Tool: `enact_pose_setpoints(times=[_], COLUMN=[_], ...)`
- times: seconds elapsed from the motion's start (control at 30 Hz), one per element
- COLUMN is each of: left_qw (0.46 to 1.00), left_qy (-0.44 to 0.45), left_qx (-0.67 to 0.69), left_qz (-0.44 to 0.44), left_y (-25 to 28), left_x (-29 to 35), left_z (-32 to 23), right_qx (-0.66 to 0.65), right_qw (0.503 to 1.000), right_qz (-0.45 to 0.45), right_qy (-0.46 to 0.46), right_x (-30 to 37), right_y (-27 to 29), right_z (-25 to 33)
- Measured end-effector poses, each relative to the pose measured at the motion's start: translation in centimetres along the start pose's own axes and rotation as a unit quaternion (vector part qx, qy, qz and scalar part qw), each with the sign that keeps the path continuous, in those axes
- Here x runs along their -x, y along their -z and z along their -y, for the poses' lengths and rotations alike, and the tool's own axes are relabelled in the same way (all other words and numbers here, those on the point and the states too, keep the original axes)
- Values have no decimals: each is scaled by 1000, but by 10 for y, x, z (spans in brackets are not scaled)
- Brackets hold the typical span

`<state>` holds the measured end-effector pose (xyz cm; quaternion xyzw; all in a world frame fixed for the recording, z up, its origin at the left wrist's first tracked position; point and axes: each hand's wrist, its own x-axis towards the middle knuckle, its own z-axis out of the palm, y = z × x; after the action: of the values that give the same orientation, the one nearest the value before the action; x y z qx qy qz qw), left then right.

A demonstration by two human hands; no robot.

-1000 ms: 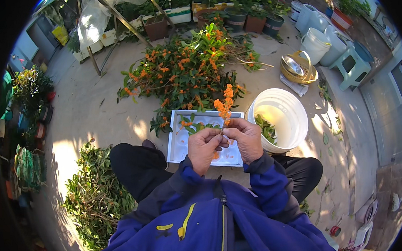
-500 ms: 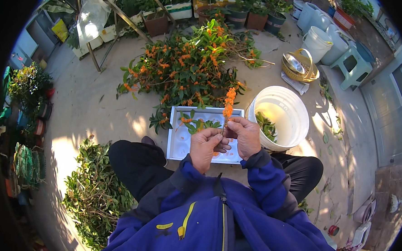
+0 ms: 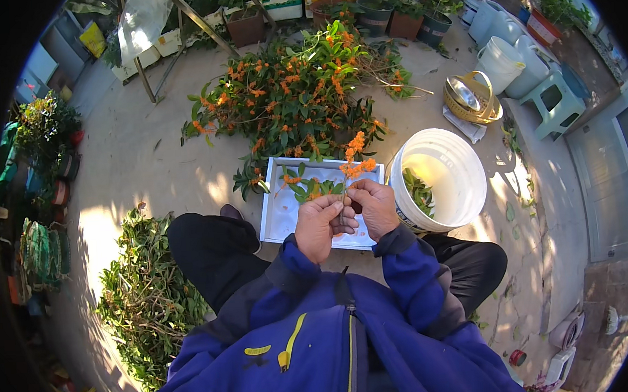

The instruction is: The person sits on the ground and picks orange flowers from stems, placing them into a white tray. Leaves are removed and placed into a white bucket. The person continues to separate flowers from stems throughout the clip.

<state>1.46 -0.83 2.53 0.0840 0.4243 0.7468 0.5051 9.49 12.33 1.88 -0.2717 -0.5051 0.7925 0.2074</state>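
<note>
Though the yellow jacket mark (image 3: pixel 257 351) is unreadable from here, the left hand (image 3: pixel 317 228) and right hand (image 3: pixel 375 208) are pinched closed on an orange-flowered sprig (image 3: pixel 355 148) above the white tray (image 3: pixel 277 225).

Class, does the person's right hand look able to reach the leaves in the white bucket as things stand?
Probably yes: the white bucket stands open beside the right hand, its leaves exposed, though the fingers are at an orange-flowered sprig.

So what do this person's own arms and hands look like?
The left hand and right hand wear no gloves. Long blue jacket sleeves cover the arms, with dark cuffs and dark panels further up.
</note>
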Motion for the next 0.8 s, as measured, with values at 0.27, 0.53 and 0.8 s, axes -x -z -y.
enact_pose_setpoints(times=[0.27, 0.53, 0.8], left_qw=[998, 994, 986], left_qy=[-14, -8, -68], left_qx=[-8, -56, -130], left_qz=[-55, -95, -83], left_y=[35, 45, 22], left_x=[-8, -6, 0], left_z=[-16, 1, 4], right_qx=[529, 327, -105], right_qw=[841, 943, 990], right_qz=[-32, -55, 51], right_qy=[112, 9, -78], right_x=[-62, -47, -10], right_y=[95, 53, -9], right_z=[-107, -70, 21])
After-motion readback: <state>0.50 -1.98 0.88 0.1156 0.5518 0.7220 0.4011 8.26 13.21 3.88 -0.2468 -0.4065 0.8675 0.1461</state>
